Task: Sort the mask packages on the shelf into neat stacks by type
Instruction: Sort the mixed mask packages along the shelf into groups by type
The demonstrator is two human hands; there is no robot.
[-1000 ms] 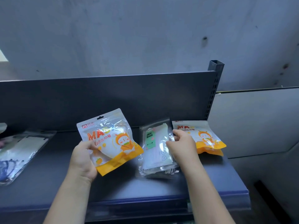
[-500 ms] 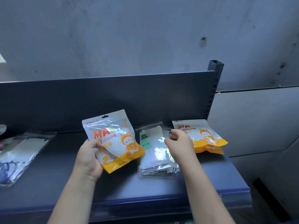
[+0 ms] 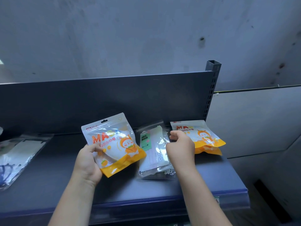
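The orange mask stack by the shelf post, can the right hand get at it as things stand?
Probably yes. The right hand sits just beside the orange stack, fingers curled at the clear packs' edge, and nothing lies between them.

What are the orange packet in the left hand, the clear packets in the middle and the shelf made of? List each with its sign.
Orange packet: glossy plastic film, going by the glare and its see-through window.
Clear packets: thin transparent plastic, shiny and wrinkled, with masks visible inside.
Shelf: probably painted metal, matte dark blue-grey; the slotted upright post suggests steel.

Head-height view down onto shelf (image 3: 48, 185)
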